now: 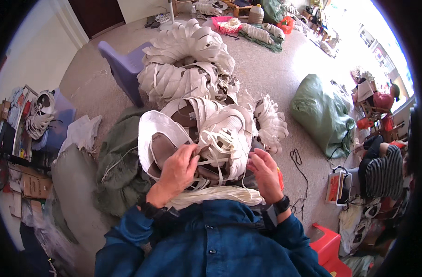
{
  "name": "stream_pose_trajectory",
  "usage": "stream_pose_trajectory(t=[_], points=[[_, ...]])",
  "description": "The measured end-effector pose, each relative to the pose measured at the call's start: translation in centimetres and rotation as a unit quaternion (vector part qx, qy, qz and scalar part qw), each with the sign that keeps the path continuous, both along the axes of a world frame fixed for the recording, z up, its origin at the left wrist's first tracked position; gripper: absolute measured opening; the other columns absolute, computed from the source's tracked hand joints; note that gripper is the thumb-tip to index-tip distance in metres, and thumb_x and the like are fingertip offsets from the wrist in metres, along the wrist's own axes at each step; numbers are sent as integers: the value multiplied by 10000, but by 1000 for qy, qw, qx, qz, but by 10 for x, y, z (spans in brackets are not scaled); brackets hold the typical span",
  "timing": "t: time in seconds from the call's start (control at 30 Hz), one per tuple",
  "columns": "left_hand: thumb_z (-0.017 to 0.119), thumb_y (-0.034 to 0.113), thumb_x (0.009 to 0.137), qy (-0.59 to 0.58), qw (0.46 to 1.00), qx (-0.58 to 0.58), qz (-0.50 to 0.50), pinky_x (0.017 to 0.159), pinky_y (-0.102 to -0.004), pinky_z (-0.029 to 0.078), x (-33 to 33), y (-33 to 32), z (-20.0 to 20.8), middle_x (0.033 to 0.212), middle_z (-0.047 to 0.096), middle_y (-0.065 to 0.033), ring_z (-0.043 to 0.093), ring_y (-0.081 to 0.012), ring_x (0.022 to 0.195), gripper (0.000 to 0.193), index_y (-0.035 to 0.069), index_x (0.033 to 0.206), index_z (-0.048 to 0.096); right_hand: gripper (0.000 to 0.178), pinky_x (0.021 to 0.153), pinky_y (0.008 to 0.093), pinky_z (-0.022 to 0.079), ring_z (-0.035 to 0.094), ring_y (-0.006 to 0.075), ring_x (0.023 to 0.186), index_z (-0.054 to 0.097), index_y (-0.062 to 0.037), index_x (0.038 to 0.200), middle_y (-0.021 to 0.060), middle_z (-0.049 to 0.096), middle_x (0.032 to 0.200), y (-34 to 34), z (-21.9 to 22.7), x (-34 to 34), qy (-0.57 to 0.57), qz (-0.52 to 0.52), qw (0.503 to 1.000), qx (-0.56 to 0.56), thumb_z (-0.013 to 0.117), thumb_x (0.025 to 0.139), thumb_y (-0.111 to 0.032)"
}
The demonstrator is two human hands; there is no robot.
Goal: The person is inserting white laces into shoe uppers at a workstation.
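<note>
A white shoe upper point(222, 122) lies in front of me, loose cream laces point(218, 142) looped over its front. My left hand point(179, 167) is closed at its left edge, thumb and fingers pinching a flat cream shoelace point(210, 161). On the other side, my right hand point(265, 171) is closed, fingers bent toward the thumb beside the upper; what sits between the fingertips is hidden. Another white upper with a brown lining point(162, 147) stands open next to my left hand. A bundle of cream laces point(215, 195) lies across my lap, below both hands.
Stacked white uppers point(188, 46) fill a purple chair point(121, 69) ahead. Green sacks point(319, 115) stand right and left. A black cord point(299, 171) runs over the floor; a red stool point(328, 251) is at lower right. Another person in stripes point(384, 171) sits farther right.
</note>
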State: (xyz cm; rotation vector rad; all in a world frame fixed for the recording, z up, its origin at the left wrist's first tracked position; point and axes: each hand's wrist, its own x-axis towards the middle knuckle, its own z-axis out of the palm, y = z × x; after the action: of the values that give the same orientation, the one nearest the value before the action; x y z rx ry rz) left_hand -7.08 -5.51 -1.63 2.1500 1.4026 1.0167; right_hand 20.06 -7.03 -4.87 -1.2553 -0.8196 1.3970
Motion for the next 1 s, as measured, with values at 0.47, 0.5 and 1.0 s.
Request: stream_pose_trajectory(t=[0.47,0.5,1.0], points=[[683,103,773,239,967,45,-75,746,-411,513,-24,-41,-15,932,667,-145,654,-319,833,289,-4,1037,631,164,871,223,432,576,81,932,671,-15,1030,19,672,1086,31,3,1,-345,-11,913,217,617,989,-164],[662,100,768,244,965,52,-77,738,-402,509,-24,-42,-16,912,658,-143,647,-316,818,265,-2,1010,630,232,932,233,450,607,114,1009,663,7,1123,49,683,1126,31,28,-3,-358,22,906,226,648,966,-162],[594,112,807,93,955,94,-264,922,-399,493,-12,-62,-27,1046,640,-128,629,-284,976,357,-3,1144,623,375,934,323,513,636,165,1050,620,19,1232,117,691,1122,48,96,-129,-93,497,841,194,656,979,-255]])
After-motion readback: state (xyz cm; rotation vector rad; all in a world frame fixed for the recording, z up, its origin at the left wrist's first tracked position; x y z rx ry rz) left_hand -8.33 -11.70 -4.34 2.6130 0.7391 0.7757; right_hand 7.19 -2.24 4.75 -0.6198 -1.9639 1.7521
